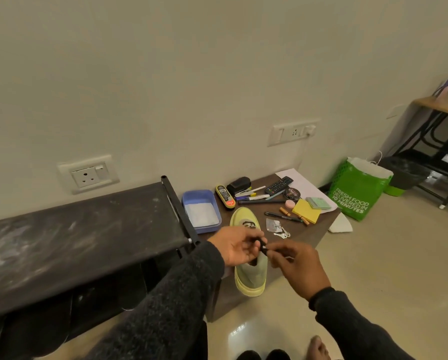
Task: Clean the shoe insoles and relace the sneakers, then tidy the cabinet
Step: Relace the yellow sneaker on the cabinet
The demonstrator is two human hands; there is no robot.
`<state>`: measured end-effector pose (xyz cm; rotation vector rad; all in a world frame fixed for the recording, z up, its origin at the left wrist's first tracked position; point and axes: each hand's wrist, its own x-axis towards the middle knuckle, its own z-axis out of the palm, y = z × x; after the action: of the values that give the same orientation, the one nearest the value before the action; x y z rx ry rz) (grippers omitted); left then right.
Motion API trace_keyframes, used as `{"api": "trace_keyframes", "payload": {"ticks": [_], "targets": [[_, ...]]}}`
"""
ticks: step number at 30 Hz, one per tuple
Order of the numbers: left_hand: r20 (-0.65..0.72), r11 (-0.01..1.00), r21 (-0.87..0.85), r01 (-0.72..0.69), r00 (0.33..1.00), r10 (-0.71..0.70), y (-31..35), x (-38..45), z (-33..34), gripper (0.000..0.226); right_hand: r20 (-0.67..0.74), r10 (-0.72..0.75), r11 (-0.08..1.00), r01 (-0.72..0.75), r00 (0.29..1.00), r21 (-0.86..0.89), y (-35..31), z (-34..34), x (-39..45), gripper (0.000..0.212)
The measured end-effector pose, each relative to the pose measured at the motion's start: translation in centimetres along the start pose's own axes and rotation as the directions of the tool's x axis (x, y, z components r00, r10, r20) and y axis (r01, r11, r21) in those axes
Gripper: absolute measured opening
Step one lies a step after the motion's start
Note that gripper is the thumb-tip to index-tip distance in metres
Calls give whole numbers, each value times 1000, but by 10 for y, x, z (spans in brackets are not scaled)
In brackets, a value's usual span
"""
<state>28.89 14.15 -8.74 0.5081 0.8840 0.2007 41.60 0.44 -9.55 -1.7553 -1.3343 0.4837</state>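
A pale yellow-green sneaker lies on the low brown table, toe toward the wall and heel over the front edge. Above its middle, my left hand and my right hand meet and pinch a black lace between their fingertips. A short stretch of black lace shows on the shoe's front. My hands hide the shoe's tongue and eyelets. Dark insoles hang along the front of the black shoe rack at left.
On the table lie a blue tray with white cloth, remotes, pens, yellow sticky notes, a round tin and keys. A green paper bag stands on the floor right. Wall sockets sit behind. My feet show at the bottom edge.
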Motion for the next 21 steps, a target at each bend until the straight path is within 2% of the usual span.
{"api": "trace_keyframes", "payload": {"ticks": [2, 4, 6, 8, 9, 13, 18, 21], "targets": [[-125, 986, 106, -133, 981, 145, -17, 9, 4, 13, -76, 225, 938, -195, 971, 287, -1, 8, 5, 10], [-187, 948, 186, -260, 938, 294, -36, 18, 7, 7, -142, 402, 844, -306, 905, 440, 0, 16, 12, 9], [-258, 837, 418, -354, 837, 482, -52, 27, 4, 11, -185, 492, 818, -378, 851, 434, 3, 26, 20, 9], [-283, 646, 699, -307, 711, 644, -63, 29, 2, 12, -209, 484, 856, -410, 849, 315, 9, 36, 30, 11], [-279, 573, 776, -263, 671, 686, -66, 27, 1, 14, -207, 461, 880, -415, 863, 232, 13, 42, 35, 12], [-201, 407, 899, -158, 678, 707, -67, 24, 0, 22, -136, 416, 906, -422, 899, -17, 24, 53, 45, 11], [-62, 114, 993, -18, 751, 657, -61, 19, 3, 28, -69, 257, 945, -266, 964, -189, 29, 56, 38, 13], [-15, 66, 997, -41, 729, 684, -64, 20, -12, 25, -12, 233, 941, -229, 972, -249, 34, 57, 36, 17]]}}
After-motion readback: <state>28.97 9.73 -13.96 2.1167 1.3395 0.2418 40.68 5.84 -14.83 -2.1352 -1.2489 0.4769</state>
